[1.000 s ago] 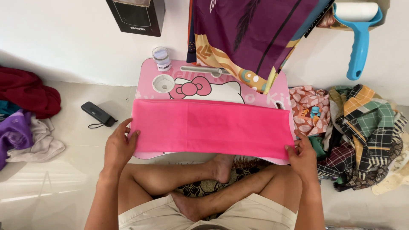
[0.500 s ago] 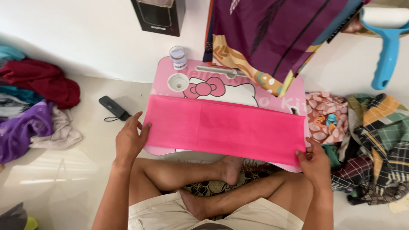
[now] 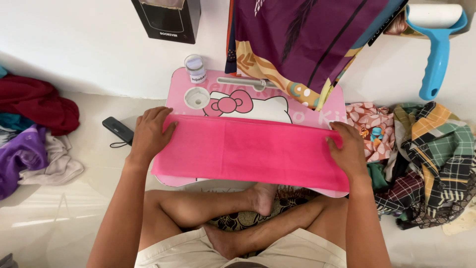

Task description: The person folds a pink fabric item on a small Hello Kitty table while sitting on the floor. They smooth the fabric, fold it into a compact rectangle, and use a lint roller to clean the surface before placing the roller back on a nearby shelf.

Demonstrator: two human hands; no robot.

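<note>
A bright pink cloth (image 3: 248, 151) lies folded into a long strip across a small pink lap table (image 3: 307, 106) with a cartoon cat print. My left hand (image 3: 148, 131) lies flat on the strip's left end, fingers spread over its top edge. My right hand (image 3: 347, 149) presses flat on the right end. Neither hand grips the cloth. My crossed bare legs sit under the table's near edge.
A small clear jar (image 3: 195, 68) stands at the table's back left, above a round cup recess (image 3: 197, 98). Patterned purple fabric (image 3: 307, 39) hangs over the back. Clothes are piled at left (image 3: 34, 129) and right (image 3: 426, 159). A black remote (image 3: 118, 130), a black box (image 3: 168, 20) and a blue lint roller (image 3: 436, 44) are nearby.
Both hands have moved from the strip's lower corners up onto its ends, and now lie flat on the cloth. The camera view has shifted slightly.
</note>
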